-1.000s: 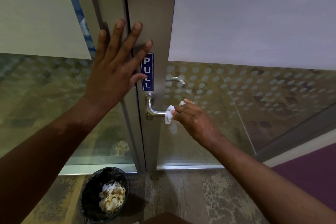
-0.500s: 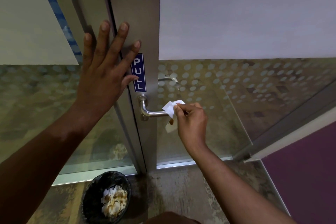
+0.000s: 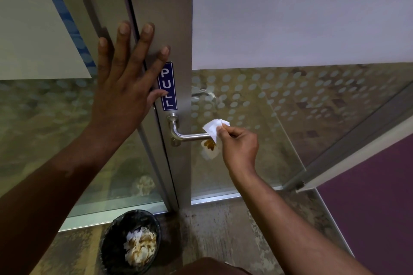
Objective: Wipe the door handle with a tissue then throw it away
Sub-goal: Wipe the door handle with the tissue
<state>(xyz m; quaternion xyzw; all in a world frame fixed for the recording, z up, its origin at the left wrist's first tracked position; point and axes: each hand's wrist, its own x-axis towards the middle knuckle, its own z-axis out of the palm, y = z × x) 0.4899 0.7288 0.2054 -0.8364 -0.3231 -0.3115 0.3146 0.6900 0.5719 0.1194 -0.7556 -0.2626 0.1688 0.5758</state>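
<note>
Tissue (image 3: 212, 128), pinched between the right hand's (image 3: 240, 147) thumb and fingertips, sits at the free end of the door handle (image 3: 190, 136); probably best to wrap it fuller around the bar while the left hand (image 3: 125, 87), spread flat, steadies the door.

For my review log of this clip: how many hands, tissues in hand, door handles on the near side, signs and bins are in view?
Hands: 2, left hand flat on the door frame, right hand
Tissue in hand: 1, tissue
Door handle, near side: 1, door handle
Sign: 1, PULL sign
Bin: 1, bin, holding crumpled tissues
Total: 6
</note>
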